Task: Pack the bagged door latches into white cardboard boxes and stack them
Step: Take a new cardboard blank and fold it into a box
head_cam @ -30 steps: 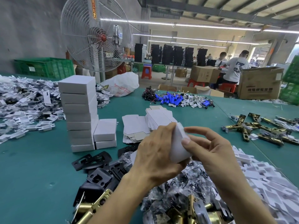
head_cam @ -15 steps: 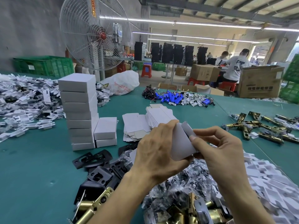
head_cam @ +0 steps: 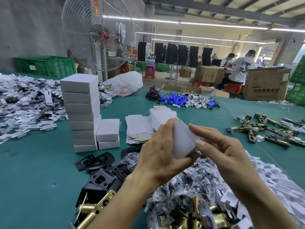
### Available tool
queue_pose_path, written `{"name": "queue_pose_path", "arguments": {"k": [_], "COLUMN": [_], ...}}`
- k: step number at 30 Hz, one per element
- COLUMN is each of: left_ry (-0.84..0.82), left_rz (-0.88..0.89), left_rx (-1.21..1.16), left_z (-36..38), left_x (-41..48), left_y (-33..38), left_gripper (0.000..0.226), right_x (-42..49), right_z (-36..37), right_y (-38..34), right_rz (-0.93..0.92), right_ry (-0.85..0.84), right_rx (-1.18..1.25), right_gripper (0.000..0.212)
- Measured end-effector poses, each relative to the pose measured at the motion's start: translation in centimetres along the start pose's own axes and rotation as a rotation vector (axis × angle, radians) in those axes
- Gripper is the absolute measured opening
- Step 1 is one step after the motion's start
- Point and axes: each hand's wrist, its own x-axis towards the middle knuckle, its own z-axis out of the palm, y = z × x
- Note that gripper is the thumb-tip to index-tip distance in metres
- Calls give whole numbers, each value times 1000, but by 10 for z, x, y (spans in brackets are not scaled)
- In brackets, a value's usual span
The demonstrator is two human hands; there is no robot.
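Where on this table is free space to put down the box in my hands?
Bare cloth lies left of the black plates, before the tall stack; a second patch lies between the blanks and the brass latches. Under the box, bagged latches lie crowded.

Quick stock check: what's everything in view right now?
Box: one, white, between both hands.
Tall stack: one, white boxes, table's left.
Short stack: two white boxes, beside tall stack.
Blanks: pile, white, flat, table centre.
Plates: several, black, near left.
Bagged latches: heap, clear bags, nearest edge.
Brass latches: several, loose, right.
Cells: heap, blue, far centre.
Inserts: heaps, white, far left, near right.
Fan: one, white, behind table.
Crate: one, green, far left.
Table: one, teal.
Left hand: grips box.
Right hand: pinches box.
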Motion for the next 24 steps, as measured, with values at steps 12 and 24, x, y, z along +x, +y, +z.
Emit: {"name": "queue_pose_path", "arguments": {"k": [12,24], "left_ry": [-36,79], "left_rz": [26,52], "left_rx": [-75,-11], "left_z": [-2,-3], "left_x": [0,2], "left_y": [0,1], "left_gripper": [88,61], "right_x": [-1,0], "right_z": [-10,13], "right_y": [3,16], "right_rz": [-130,-129], "right_ry": [-86,-37], "right_rx": [-49,-11], "right_gripper": [35,44]}}
